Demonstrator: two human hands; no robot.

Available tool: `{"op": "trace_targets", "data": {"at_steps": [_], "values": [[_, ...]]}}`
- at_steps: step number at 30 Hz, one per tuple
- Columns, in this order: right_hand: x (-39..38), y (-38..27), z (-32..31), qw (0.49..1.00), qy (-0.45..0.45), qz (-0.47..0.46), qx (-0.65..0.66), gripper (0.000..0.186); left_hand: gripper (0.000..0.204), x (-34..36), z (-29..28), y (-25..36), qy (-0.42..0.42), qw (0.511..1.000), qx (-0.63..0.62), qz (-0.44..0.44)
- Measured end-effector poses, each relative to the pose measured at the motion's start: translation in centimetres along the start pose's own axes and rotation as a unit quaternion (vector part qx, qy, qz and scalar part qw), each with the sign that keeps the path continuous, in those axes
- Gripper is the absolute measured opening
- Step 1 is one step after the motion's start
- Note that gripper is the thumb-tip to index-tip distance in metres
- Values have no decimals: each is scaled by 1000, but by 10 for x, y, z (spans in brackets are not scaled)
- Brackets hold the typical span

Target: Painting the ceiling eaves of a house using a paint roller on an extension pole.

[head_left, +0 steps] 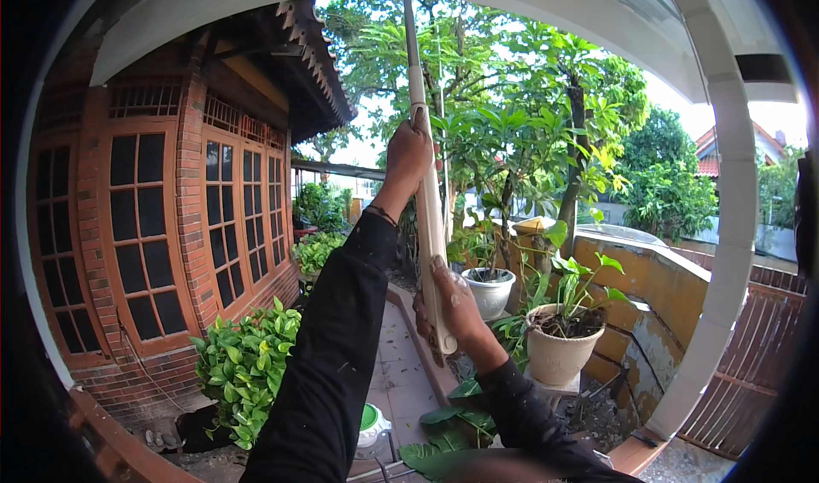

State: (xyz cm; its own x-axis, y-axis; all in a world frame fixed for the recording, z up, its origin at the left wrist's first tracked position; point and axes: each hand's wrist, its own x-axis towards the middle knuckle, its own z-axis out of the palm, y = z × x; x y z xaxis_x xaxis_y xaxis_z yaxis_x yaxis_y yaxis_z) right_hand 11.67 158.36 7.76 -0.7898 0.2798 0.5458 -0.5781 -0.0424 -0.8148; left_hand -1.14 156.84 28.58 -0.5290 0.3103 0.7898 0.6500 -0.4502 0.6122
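A long cream pole (431, 210) rises nearly upright in front of me, narrowing to a thin grey section that passes out of the top of the view. It looks like a telescopic extension pole; its upper end is out of sight. My left hand (411, 152) is raised high and wrapped round the pole at the base of the thin section. Lower down, my right hand (458, 308) grips the pole close to its rounded bottom end. Pale specks mark the right hand and the dark sleeves.
A white arch post (734, 184) stands at the right. Beyond it are a potted plant in a beige pot (559, 355) and a white pot (490, 293). A leafy bush (247, 368) grows by the brick house at left. A green-topped white container (373, 423) sits below.
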Motion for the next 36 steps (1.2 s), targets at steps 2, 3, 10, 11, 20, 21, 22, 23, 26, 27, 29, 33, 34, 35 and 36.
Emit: {"op": "trace_targets", "data": {"at_steps": [2,3,10,11,20,21,22,23,26,27,29,33,34,35,36], "values": [[3,7,-2,999,-23,-22,20,50,52,-5,1,8,-4,1000,5,16],[3,10,-1,997,-49,-40,43,50,52,-9,-3,12,-4,999,13,30],[43,40,7,998,-41,21,49,55,53,18,-24,-30,19,998,40,-33],[50,46,9,999,-24,25,27,56,53,25,-28,-43,21,998,41,-31],[55,69,21,1000,-1,3,0,52,48,11,-43,-47,23,999,44,-20],[51,69,23,1000,2,-12,-19,51,48,8,-45,-44,24,999,44,-20],[51,71,22,1000,-9,-6,-13,50,48,6,-48,-42,21,999,43,-11],[51,70,25,1000,-9,-6,-14,50,47,4,-50,-40,17,999,42,-2],[60,70,39,1000,-18,-16,-14,50,49,15,-63,-40,32,998,46,6],[68,73,41,1000,-28,-7,-2,50,50,19,-66,-43,34,998,52,2],[75,79,51,1000,-2,10,-10,50,49,24,-76,-51,37,997,62,-19],[90,98,66,1000,6,-1,-23,58,45,31,-98,-66,40,997,54,-30],[89,99,70,1000,5,9,-17,57,45,30,-102,-65,34,997,56,-40],[88,100,73,1000,2,20,-10,56,44,30,-105,-64,28,997,58,-50],[87,99,75,1000,2,16,-1,56,46,27,-106,-60,25,997,53,-50]]}}
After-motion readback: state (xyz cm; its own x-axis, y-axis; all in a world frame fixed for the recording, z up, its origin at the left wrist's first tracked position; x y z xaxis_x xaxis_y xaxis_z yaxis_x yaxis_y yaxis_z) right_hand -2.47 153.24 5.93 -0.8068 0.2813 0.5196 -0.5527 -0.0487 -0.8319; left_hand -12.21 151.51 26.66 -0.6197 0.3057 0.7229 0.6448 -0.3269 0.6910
